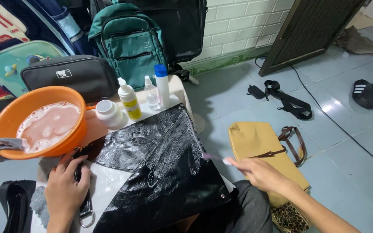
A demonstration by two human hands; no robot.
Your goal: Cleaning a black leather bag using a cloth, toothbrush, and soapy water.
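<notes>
A shiny black bag [165, 168] lies flat on a small white table [109, 185], its surface streaked with soapy foam. My right hand [260, 173] holds a small brush [214, 158] with a pale handle, its head at the bag's right edge. My left hand [65, 187] presses down on the bag's left end, by a strap with a metal ring [87, 218]. An orange basin [39, 121] of foamy water sits at the table's left, with a grey cloth [3, 146] over its rim.
A white jar [108, 113], a yellow-labelled bottle [129, 100], a clear spray bottle [151, 92] and a blue-capped bottle [162, 85] stand at the table's back. A tan handbag [260, 146] lies on the tiled floor. A green backpack [128, 43], a black pouch [70, 75], a loose strap [288, 101] and sandals [372, 95] lie around.
</notes>
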